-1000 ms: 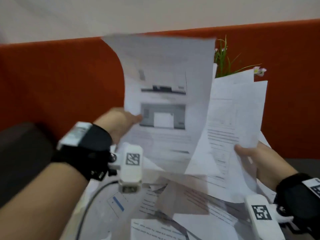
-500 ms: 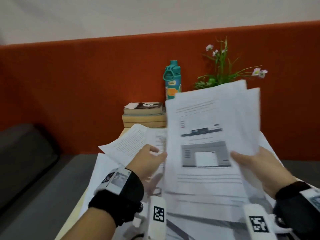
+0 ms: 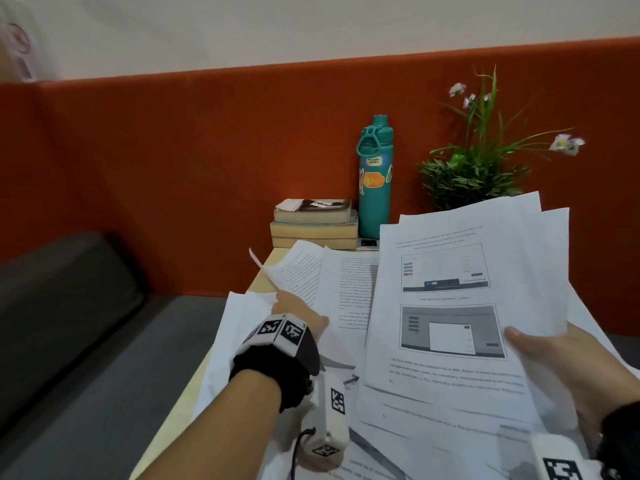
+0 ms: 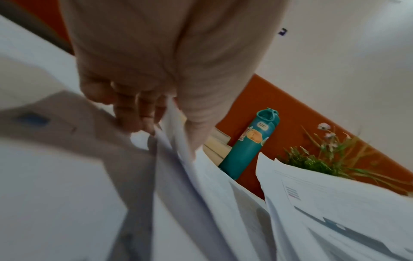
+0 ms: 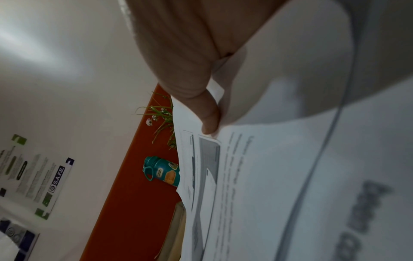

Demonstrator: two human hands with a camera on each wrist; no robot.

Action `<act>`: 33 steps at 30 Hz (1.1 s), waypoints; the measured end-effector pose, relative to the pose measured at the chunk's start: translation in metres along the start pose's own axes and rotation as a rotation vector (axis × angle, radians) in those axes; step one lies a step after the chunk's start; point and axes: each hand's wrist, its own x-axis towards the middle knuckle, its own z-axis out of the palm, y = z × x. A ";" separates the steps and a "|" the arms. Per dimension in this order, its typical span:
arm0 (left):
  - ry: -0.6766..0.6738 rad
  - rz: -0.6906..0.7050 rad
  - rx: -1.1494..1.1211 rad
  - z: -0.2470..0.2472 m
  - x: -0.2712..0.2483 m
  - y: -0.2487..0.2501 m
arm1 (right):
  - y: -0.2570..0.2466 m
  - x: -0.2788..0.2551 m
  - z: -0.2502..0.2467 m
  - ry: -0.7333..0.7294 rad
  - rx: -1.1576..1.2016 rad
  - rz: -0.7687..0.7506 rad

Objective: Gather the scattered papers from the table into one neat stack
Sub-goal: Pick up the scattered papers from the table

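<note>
White sheets everywhere, and nearest the camera the right hand point(image 3: 568, 368) has its catch: a bundle of papers point(image 3: 450, 306) held up off the table, thumb clamped on the printed top page at its right edge, fingers hidden behind. The right wrist view confirms it, thumb pressed on the page. That bundle is fanned, corners splaying at the top, so far from neat.

Across to the left hand point(image 3: 298, 317), lower and further forward. It reaches into the loose sheets point(image 3: 301, 271) lying on the table to the left of the raised bundle. The left wrist view is blurred, but fingers point(image 4: 138, 113) curl under a lifted paper edge with the thumb above it, so it looks to be pinching one or more sheets. Exactly how many, cannot tell.

Here is the relation that matters: the loose text pages lie left of and beyond the held bundle, long axis running away from the person, and the left hand is plainly the nearer one. The likely play is to carry them right, onto the bundle. More sheets lie flat below both wrists point(image 3: 433, 420), so plenty is left.

Beyond the mess, at the table's far end: stacked books point(image 3: 315, 223), a teal bottle point(image 3: 374, 174), a flowering plant point(image 3: 474, 174), all against an orange wall panel point(image 3: 207, 168).
</note>
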 end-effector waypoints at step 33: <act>0.012 0.219 -0.087 -0.001 -0.006 0.000 | 0.002 0.002 0.001 -0.003 -0.107 0.008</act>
